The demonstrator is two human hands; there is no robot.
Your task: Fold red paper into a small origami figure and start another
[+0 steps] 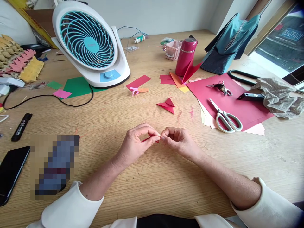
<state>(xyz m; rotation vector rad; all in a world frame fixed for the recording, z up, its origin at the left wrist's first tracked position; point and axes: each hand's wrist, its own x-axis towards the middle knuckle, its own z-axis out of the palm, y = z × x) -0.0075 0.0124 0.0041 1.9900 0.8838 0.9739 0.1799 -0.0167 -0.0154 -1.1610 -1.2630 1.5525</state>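
My left hand [140,139] and my right hand [177,141] meet at the fingertips above the middle of the wooden table [142,177]. A small piece of red paper [147,139] is pinched between the thumb and fingers of my left hand, which partly cover it. The thumb and forefinger of my right hand are pressed together at the paper's right end; its other fingers are curled. Just beyond the hands lies a folded red paper piece [167,105] with pointed ends.
A white fan [91,44] stands back left, a pink bottle [186,55] back right. Scissors [228,120] and keys [222,87] rest on red sheets [206,85] at the right. Two phones [13,171] [57,164] and a black marker [22,127] lie left.
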